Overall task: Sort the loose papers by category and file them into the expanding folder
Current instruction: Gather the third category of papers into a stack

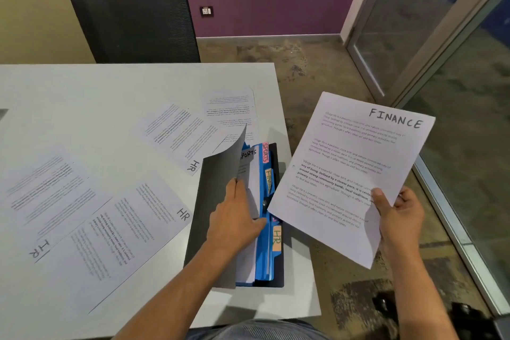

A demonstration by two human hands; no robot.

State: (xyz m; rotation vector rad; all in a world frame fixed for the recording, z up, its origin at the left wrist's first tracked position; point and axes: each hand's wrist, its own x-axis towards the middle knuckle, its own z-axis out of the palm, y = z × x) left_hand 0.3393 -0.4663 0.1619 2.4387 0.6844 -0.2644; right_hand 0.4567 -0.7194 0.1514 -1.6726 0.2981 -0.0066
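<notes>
The expanding folder point(265, 265) lies at the table's right edge, with blue dividers tabbed SPORTS, FINANCE and HR. My left hand point(234, 218) presses its grey front cover point(215, 174) and the front papers back to the left, fingers between the dividers. My right hand point(397, 218) holds up a sheet marked FINANCE point(350, 174) to the right of the folder, out past the table edge. Several loose sheets marked HR lie on the table: one at the left point(55, 201), one in the middle point(132, 226), one further back point(176, 132). A sheet marked SPORTS sits inside the folder.
The white table point(82, 85) ends just right of the folder. A black office chair point(132, 19) stands behind the table. A glass door point(441, 36) and concrete floor are on the right. Another printed sheet point(231, 107) lies behind the folder.
</notes>
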